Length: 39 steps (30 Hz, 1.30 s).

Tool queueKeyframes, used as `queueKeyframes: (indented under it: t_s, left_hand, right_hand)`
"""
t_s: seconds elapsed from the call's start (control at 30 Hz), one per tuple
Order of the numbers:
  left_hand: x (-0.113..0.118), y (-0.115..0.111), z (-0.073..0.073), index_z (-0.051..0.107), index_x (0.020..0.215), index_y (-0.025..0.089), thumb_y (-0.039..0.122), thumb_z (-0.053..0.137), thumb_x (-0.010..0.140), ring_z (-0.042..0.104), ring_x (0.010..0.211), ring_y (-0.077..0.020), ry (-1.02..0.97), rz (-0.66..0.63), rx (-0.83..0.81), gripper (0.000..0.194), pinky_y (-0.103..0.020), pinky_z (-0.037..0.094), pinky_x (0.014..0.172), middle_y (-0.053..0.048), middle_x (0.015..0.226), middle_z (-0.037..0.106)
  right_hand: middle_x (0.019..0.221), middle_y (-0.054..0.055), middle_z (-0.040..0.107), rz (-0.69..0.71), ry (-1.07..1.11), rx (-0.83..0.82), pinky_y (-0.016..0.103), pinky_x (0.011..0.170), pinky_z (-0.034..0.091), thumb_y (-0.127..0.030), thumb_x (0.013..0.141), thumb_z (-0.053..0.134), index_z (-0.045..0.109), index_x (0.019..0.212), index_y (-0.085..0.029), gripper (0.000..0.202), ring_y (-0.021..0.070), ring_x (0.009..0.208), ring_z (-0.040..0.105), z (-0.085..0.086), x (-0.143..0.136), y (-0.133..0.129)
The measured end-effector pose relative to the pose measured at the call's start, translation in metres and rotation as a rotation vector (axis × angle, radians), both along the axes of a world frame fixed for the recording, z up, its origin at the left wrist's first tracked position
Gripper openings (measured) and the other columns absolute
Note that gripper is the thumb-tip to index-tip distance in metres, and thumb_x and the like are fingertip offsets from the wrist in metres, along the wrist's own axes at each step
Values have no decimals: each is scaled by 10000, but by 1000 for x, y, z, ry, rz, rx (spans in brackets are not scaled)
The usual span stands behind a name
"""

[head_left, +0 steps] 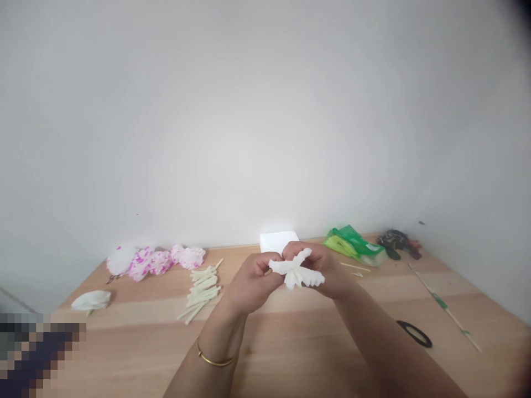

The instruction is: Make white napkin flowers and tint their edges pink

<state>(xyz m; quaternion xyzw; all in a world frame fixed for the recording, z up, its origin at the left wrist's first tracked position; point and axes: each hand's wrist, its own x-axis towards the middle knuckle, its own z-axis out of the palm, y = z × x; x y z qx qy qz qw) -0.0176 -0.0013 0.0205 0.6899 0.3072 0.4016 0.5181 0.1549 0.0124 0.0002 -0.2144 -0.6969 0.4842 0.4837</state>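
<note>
White pleated tissue-paper piece (295, 271) sits at the centre of the clock face, pinched between the curled fingers of the left hand (256, 282) and right hand (326, 270); pale green strips (203, 290) lie at nine o'clock.

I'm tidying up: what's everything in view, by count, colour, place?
Pleated paper: 1, white, centre
Paper flowers: about 4, white-pink, back left
Looped item: 1, dark, by flowers
Folded bundle: 1, white, left
Strips: many, pale green, centre-left
Block: 1, white, back centre
Bag: 1, green, back right
Thin pieces: a few, pale, before bag
Crumpled heap: 1, dark, back right
Long stick: 1, pale with green, right
Ring: 1, black, right
Table: 1, light brown, below
Wall: 1, pale grey, behind
Bracelet: 1, gold, left wrist
Left grip: 1, bare, centre
Right grip: 1, bare, centre
</note>
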Motion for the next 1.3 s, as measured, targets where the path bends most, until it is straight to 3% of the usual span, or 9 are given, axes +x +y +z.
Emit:
queueKeyframes:
  t_s: [0.2, 0.3, 0.4, 0.5, 0.6, 0.67, 0.8, 0.97, 1.3]
  left_hand:
    - [14, 3, -14, 471, 614, 187, 98, 478, 761, 419, 651, -152, 224, 423, 770, 173, -294, 317, 636, -5, 620, 461]
    - [22, 7, -30, 500, 658, 190, 90, 489, 774, 428, 687, -175, 226, 582, 971, 153, -324, 325, 668, -26, 633, 499]
    - [23, 10, -36, 535, 693, 185, 112, 500, 797, 450, 712, -181, 208, 646, 944, 131, -329, 336, 684, -44, 678, 539]
    - [18, 10, -29, 565, 727, 183, 171, 484, 838, 491, 719, -168, 137, 558, 678, 139, -298, 360, 679, -35, 714, 560]
    - [12, 10, -19, 582, 727, 177, 233, 466, 867, 509, 712, -152, 97, 440, 369, 190, -268, 367, 665, -15, 727, 571]
    - [8, 9, -14, 590, 740, 171, 249, 467, 869, 510, 729, -153, 109, 388, 296, 195, -264, 368, 681, -11, 739, 573]
    - [6, 8, -9, 596, 766, 167, 284, 469, 883, 508, 742, -160, 160, 236, 335, 209, -270, 381, 700, -17, 746, 569]
    - [5, 6, -6, 617, 795, 167, 328, 432, 910, 505, 734, -161, 196, 155, 405, 271, -274, 391, 698, -32, 750, 574]
    - [14, 5, -17, 600, 728, 185, 196, 439, 880, 498, 711, -169, 259, 415, 757, 222, -318, 365, 715, -44, 687, 581]
  right_hand:
    - [800, 23, 606, -54, 166, -210, 319, 704, 471, -339, 676, 777, 622, 836, -204, 260, 168, 739, 574, -11, -4, 9]
    - [805, 16, 608, -111, 208, -250, 313, 735, 470, -358, 667, 781, 608, 845, -212, 288, 172, 774, 574, -10, -11, 8]
    - [828, 11, 605, -156, 215, -295, 303, 756, 466, -367, 674, 772, 582, 873, -213, 315, 170, 806, 574, -6, -16, 6]
    - [910, 16, 596, -121, 95, -302, 302, 762, 474, -357, 662, 777, 546, 1033, -221, 458, 172, 845, 576, 1, -8, 6]
    - [1081, 35, 520, -235, -80, -128, 280, 731, 483, -301, 646, 787, 391, 1279, -283, 747, 149, 856, 555, 9, 8, 7]
    - [1146, 60, 475, -400, -213, 80, 280, 720, 485, -271, 701, 737, 379, 1308, -295, 705, 158, 895, 530, 15, 17, 4]
    - [1152, 97, 502, -411, -483, 413, 330, 783, 490, -221, 808, 611, 549, 1190, -260, 389, 228, 1059, 490, 27, 22, -6]
    - [1024, 84, 594, -365, -562, 581, 353, 800, 473, -196, 829, 573, 605, 1059, -231, 235, 222, 978, 535, 30, 19, -12]
    - [804, 56, 622, -545, -670, 690, 351, 722, 388, -181, 887, 470, 556, 798, -200, 125, 207, 794, 526, 25, 17, -12]
